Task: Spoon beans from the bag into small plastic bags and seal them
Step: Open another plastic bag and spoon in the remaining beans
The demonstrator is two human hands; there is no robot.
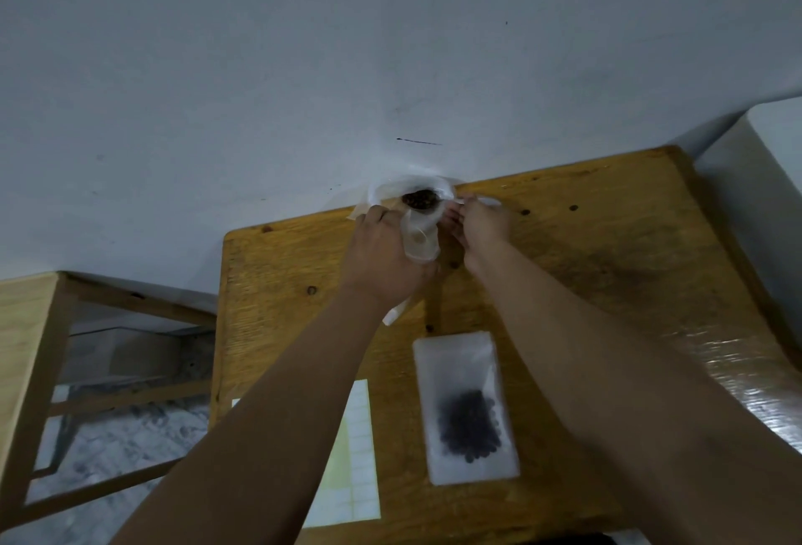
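Observation:
My left hand (384,258) grips a small clear plastic bag (419,242) upright near the table's far edge. My right hand (484,225) holds a white spoon (488,200) by its handle. The spoon's bowl, heaped with brown beans (420,199), hovers at the small bag's mouth. Behind them, crumpled white plastic of the bean bag (382,192) rests against the wall, partly hidden by my left hand. A small flat bag holding dark beans (466,410) lies on the table nearer to me, between my forearms.
The wooden table (607,262) stands against a grey wall. A sheet of white square labels (358,449) lies at the table's near left, partly under my left forearm. A wooden frame (30,327) stands to the left, a white block (764,179) at the right.

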